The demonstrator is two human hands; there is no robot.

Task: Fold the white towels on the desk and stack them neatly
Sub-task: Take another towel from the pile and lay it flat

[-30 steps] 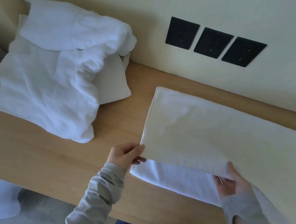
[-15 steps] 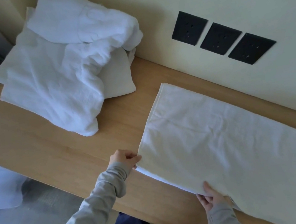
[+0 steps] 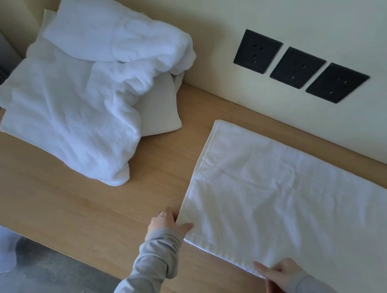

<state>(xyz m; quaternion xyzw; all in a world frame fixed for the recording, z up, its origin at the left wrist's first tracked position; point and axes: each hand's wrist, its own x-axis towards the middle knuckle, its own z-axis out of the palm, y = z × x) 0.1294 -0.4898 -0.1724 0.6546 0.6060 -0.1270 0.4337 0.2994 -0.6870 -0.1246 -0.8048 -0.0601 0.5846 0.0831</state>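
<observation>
White towel [image 3: 296, 193] lies folded once, my left hand [image 3: 166, 224] pinching its corner, my right hand [image 3: 280, 278] at its edge, grip unclear; pile [image 3: 85, 107] not yet folded.

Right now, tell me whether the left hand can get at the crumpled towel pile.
Probably yes. Only bare desk lies between the left hand and the crumpled towel pile, with nothing standing in the way. The hand pinches a corner of the flat towel, so it would have to let go first.

Left hand [image 3: 171, 226], right hand [image 3: 280, 275] — on towel [image 3: 284, 197].
</observation>
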